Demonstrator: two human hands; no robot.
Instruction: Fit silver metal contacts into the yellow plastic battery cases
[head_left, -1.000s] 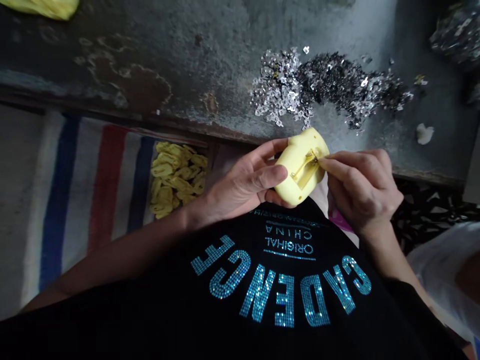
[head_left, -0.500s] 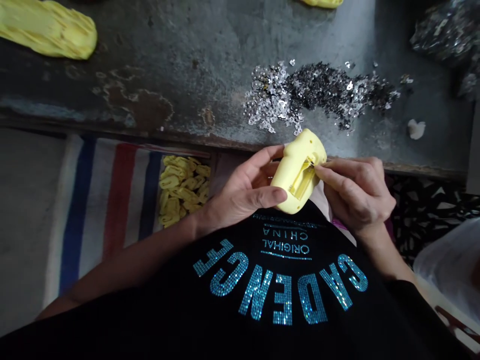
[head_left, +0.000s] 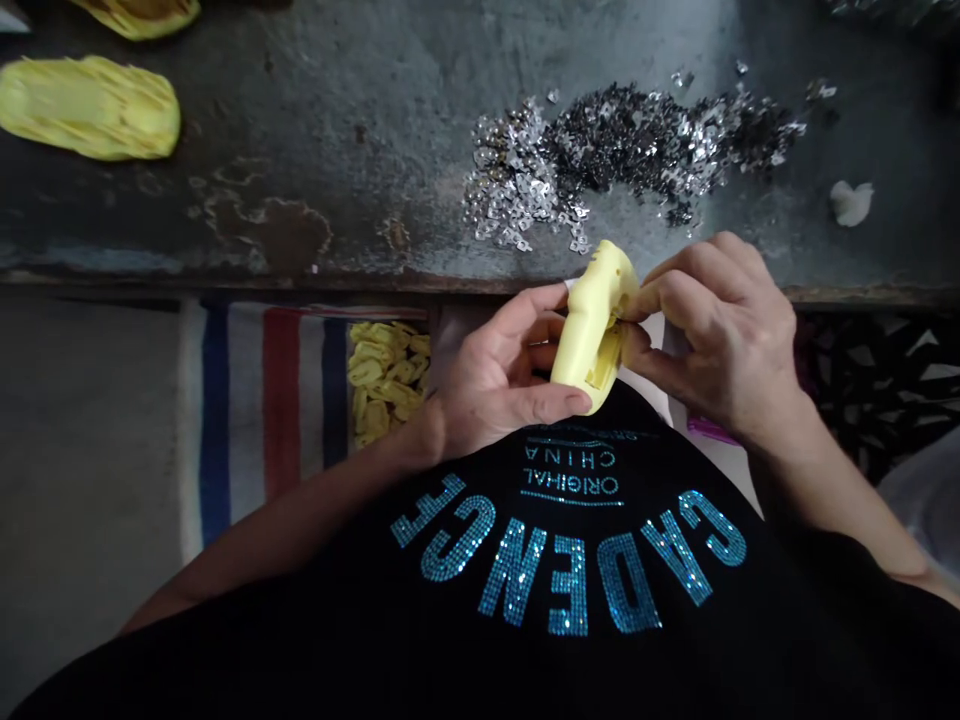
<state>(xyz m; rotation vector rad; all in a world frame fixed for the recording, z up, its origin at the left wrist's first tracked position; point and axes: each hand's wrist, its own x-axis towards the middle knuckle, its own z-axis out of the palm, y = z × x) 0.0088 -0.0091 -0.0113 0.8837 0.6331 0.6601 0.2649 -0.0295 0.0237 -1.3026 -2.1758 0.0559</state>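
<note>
A yellow plastic casing (head_left: 581, 340) with a long open slot is gripped by my left hand (head_left: 502, 385), the thumb over its lower end and the fingers behind it. My right hand (head_left: 716, 335) is at the casing's right side, thumb and forefinger pinched together at the slot's upper part. Whatever those fingertips hold, if anything, is hidden. Just beyond the casing, a heap of small silvery metal pieces (head_left: 622, 140) is spread on the dark metal table (head_left: 360, 190).
Yellow car-shaped parts (head_left: 94, 108) lie at the table's far left. A white lump (head_left: 851, 203) rests on the right. Below the table edge, many yellow pieces (head_left: 386, 380) fill a container beside a striped sheet (head_left: 281, 400).
The casing has turned so its slot faces more to the right. My right hand has risen and closed in on the slot's upper part. The view has shifted slightly.
</note>
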